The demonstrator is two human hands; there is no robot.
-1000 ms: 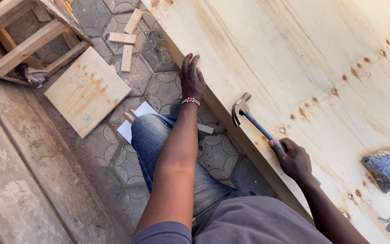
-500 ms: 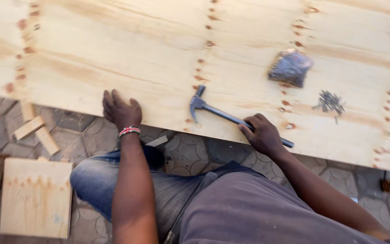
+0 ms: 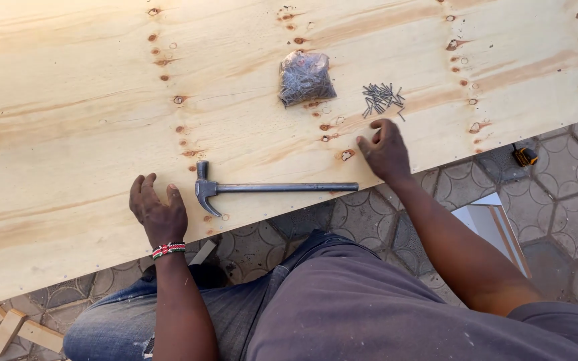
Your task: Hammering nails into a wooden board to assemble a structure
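Two hands on plywood sheet (image 3: 88, 113); hammer (image 3: 269, 189) between; loose nails (image 3: 382, 98) near right hand (image 3: 386, 152).

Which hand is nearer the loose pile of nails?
Right. The right hand rests on the plywood sheet just below the loose nails, not touching them. The left hand lies flat far off, beyond the hammer.

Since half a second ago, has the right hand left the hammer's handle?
Yes. The hammer lies flat on the plywood sheet, and the right hand is off it, beyond the handle's end, toward the loose nails.
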